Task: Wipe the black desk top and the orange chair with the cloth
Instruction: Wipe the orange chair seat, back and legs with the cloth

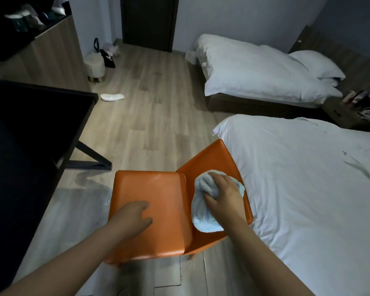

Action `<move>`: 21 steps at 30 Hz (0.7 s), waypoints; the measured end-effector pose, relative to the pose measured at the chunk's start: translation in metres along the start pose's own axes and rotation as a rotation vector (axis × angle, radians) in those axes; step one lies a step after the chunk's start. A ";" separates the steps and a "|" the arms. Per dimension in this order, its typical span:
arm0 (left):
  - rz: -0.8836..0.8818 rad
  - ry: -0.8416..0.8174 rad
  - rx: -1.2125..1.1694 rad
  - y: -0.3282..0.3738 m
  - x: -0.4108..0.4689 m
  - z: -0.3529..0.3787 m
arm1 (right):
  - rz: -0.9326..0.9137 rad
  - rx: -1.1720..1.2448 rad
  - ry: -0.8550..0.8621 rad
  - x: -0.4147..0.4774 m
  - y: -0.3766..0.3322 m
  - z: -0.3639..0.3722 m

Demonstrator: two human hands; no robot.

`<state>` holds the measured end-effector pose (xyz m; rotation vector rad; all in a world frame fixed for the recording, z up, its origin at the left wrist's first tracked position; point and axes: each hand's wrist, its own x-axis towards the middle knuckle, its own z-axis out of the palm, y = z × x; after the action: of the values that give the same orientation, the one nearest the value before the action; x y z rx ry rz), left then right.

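The left grip (pixel 132 214) is resting open on the orange chair (pixel 165 189), bracing its flat panel. If that bracing is slackening, a hard push could be sliding or tipping the chair toward the bed (pixel 308 189). The right grip (pixel 222 195) is clutching the bunched cloth (pixel 201 218) against the angled panel. The black worktop (pixel 30 124) is standing apart, leftward.

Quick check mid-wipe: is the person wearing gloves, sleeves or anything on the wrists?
No. The left hand and right hand are bare, with no gloves, and no ring, watch or band shows. The left forearm and right forearm are uncovered down to the picture's edge, so no sleeve is in view. The light is dim, so a thin ring could go unseen.
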<state>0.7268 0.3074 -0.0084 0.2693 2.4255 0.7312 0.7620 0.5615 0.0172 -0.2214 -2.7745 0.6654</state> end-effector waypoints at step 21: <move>0.046 0.041 0.075 0.088 0.239 0.018 | 0.056 -0.044 0.005 0.232 0.174 0.091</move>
<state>0.5464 0.4707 -0.0857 0.3437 2.4963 0.6726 0.5288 0.7258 -0.0869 -0.3110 -2.7888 0.6172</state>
